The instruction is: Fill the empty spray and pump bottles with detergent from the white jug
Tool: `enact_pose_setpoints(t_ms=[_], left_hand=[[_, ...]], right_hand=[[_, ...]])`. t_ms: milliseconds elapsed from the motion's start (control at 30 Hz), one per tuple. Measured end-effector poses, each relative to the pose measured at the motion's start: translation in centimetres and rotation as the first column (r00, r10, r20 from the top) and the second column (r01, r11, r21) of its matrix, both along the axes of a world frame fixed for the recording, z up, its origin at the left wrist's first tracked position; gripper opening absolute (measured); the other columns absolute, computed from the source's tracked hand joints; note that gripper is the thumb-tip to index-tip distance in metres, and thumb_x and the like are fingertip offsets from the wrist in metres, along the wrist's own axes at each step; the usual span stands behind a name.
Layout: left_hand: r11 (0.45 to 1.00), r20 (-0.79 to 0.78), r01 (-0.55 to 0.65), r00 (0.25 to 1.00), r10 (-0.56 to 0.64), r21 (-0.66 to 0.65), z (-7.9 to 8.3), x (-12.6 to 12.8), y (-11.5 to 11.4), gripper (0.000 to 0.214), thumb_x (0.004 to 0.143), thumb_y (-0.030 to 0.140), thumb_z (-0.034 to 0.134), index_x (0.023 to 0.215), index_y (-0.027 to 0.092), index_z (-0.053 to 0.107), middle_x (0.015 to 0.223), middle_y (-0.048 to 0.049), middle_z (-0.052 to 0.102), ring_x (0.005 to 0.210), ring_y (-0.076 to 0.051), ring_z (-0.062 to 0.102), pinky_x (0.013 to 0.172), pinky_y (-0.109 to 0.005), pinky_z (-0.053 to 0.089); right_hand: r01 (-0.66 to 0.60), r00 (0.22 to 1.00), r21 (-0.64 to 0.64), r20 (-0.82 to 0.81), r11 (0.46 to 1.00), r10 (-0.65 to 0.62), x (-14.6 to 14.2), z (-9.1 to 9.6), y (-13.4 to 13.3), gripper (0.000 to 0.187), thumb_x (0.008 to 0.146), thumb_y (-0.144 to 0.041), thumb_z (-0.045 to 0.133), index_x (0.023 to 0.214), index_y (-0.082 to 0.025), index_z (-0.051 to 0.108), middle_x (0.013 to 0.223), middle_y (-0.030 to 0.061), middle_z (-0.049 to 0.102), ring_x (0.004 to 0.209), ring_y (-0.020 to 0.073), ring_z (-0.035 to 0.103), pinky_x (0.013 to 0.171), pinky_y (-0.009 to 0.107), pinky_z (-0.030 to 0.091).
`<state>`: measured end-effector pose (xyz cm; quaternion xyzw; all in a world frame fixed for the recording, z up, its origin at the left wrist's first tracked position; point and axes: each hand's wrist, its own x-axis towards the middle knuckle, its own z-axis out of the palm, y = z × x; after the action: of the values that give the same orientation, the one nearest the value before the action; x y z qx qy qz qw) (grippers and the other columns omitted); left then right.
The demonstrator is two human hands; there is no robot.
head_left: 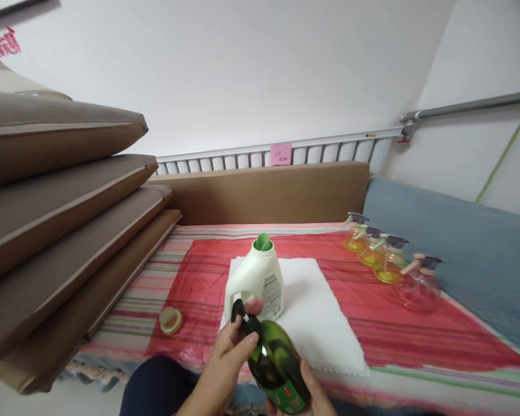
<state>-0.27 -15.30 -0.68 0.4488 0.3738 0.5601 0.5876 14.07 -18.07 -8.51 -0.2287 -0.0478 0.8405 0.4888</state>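
Tilted in front of me is a dark green pump bottle (277, 361) with a black pump head (241, 312). My left hand (231, 346) is closed around the pump's collar at the bottle's top. Around the lower body of the same bottle wraps my right hand (314, 396), partly cut off by the bottom edge. Just behind stands a large white detergent jug (262, 277) with a green spout and no cap on it, upright on a white cloth (318, 312). A pale round cap (170, 320) lies to the left on the red sheet.
Several clear spray bottles (387, 260) with yellow or pink tints stand in a row at the right. A red sheet (208, 260) covers a striped cloth. Stacked brown cushions (60, 190) rise at left; a radiator (320, 153) runs behind.
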Motion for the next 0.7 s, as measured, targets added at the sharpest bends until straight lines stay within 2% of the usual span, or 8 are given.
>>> enact_pose_setpoints(t_ms=[133,200,267,300,367,467,533,700], left_hand=[[0.996,-0.087,-0.09,0.992,0.091,0.01,-0.6,-0.3,0.6,0.037,0.055,0.026,0.079,0.09,0.019,0.07,0.082,-0.0064,0.069,0.082,-0.023,0.061,0.077,-0.034,0.045],[0.994,-0.111,-0.093,0.989,0.099,0.057,-0.7,-0.4,0.8,0.047,0.053,0.025,0.08,0.098,0.02,0.068,0.089,-0.0069,0.069,0.09,-0.025,0.059,0.081,-0.033,0.045],[0.998,-0.067,-0.012,0.998,0.016,0.062,-0.5,-0.5,0.7,0.054,0.061,0.028,0.076,0.112,0.024,0.061,0.108,-0.0086,0.065,0.103,-0.026,0.055,0.087,-0.034,0.043],[0.998,-0.042,0.029,0.999,-0.027,0.049,-0.4,-0.5,0.6,0.052,0.065,0.029,0.073,0.115,0.025,0.06,0.112,-0.0088,0.063,0.106,-0.025,0.054,0.088,-0.034,0.043],[0.999,-0.018,0.051,0.999,-0.051,0.013,-0.2,-0.5,0.5,0.04,0.067,0.027,0.071,0.107,0.023,0.065,0.105,-0.0083,0.067,0.098,-0.023,0.058,0.083,-0.032,0.045],[0.999,-0.007,-0.046,0.999,0.046,0.0,0.1,-0.4,0.6,0.032,0.058,0.022,0.078,0.088,0.019,0.07,0.085,-0.0057,0.071,0.082,-0.019,0.061,0.073,-0.028,0.047],[0.994,0.01,-0.108,0.994,0.108,0.001,0.2,-0.2,0.7,0.033,0.054,0.02,0.079,0.086,0.018,0.07,0.081,-0.0053,0.071,0.08,-0.019,0.062,0.073,-0.028,0.047],[0.933,0.011,-0.36,0.933,0.36,0.013,0.6,-0.1,1.1,0.029,0.06,0.023,0.076,0.087,0.018,0.066,0.079,-0.0029,0.069,0.073,-0.014,0.06,0.068,-0.023,0.046]], right_hand=[[-0.003,1.0,0.011,0.014,1.0,0.003,0.0,0.0,0.0,0.041,0.062,-0.045,0.076,0.087,-0.014,0.068,0.084,0.0107,0.073,0.067,0.0202,0.065,0.061,0.032,0.049],[0.003,1.0,0.007,0.029,1.0,-0.003,-0.1,-0.1,0.1,0.042,0.062,-0.046,0.075,0.088,-0.013,0.067,0.084,0.0114,0.073,0.066,0.0202,0.065,0.06,0.032,0.049],[0.007,0.999,-0.007,0.038,1.0,-0.007,-0.1,-0.3,0.1,0.043,0.062,-0.046,0.075,0.088,-0.012,0.067,0.084,0.0115,0.073,0.067,0.0207,0.065,0.061,0.033,0.049],[0.008,0.999,-0.012,0.043,1.0,-0.008,-0.1,-0.3,0.2,0.043,0.062,-0.046,0.075,0.087,-0.012,0.067,0.084,0.0115,0.073,0.068,0.0208,0.065,0.061,0.033,0.049],[0.012,0.999,-0.007,0.049,1.0,-0.012,0.0,-0.3,0.2,0.043,0.062,-0.046,0.075,0.088,-0.013,0.067,0.084,0.0112,0.073,0.068,0.021,0.065,0.061,0.033,0.049],[0.014,0.999,0.024,0.047,1.0,-0.015,0.0,0.0,0.2,0.045,0.06,-0.046,0.077,0.09,-0.015,0.067,0.086,0.0115,0.073,0.067,0.0215,0.065,0.061,0.034,0.049],[0.015,0.999,0.042,0.049,0.999,-0.017,0.0,0.2,0.3,0.047,0.058,-0.046,0.078,0.092,-0.015,0.067,0.088,0.012,0.073,0.069,0.0225,0.065,0.062,0.034,0.049],[0.059,0.996,-0.008,0.073,0.998,-0.058,0.0,0.1,0.3,0.043,0.057,-0.043,0.08,0.09,-0.019,0.066,0.087,0.0094,0.073,0.071,0.0235,0.066,0.063,0.036,0.049]])
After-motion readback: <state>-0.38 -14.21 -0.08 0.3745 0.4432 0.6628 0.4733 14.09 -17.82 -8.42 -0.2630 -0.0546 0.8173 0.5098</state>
